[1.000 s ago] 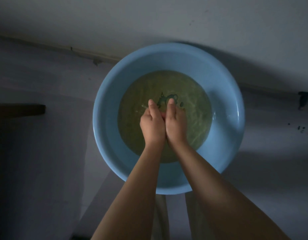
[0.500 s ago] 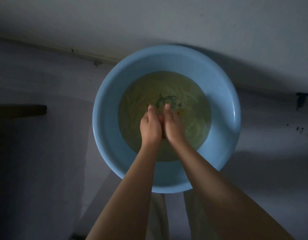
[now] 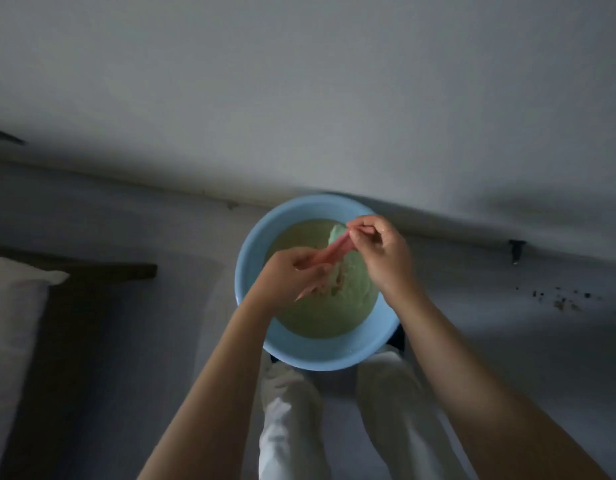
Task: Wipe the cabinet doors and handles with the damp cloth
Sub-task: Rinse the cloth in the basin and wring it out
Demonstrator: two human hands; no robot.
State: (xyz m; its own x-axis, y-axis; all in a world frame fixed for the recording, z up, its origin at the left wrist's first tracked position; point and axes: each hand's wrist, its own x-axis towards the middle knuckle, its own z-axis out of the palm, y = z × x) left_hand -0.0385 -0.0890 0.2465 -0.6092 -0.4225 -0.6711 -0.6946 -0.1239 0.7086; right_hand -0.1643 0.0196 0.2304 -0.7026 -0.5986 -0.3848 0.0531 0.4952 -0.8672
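You hold the pink cloth stretched between both grips, left hand and right hand each pinching one end, directly above the blue basin so that drips fall into its water.

Dim room, low light. Pale grey wall meets grey floor along a dark seam; crumbs of debris on floor at right. Dark wooden furniture with white pillow far left.

One head-worn wide-angle view looks steeply down, close above a blue basin on the floor.
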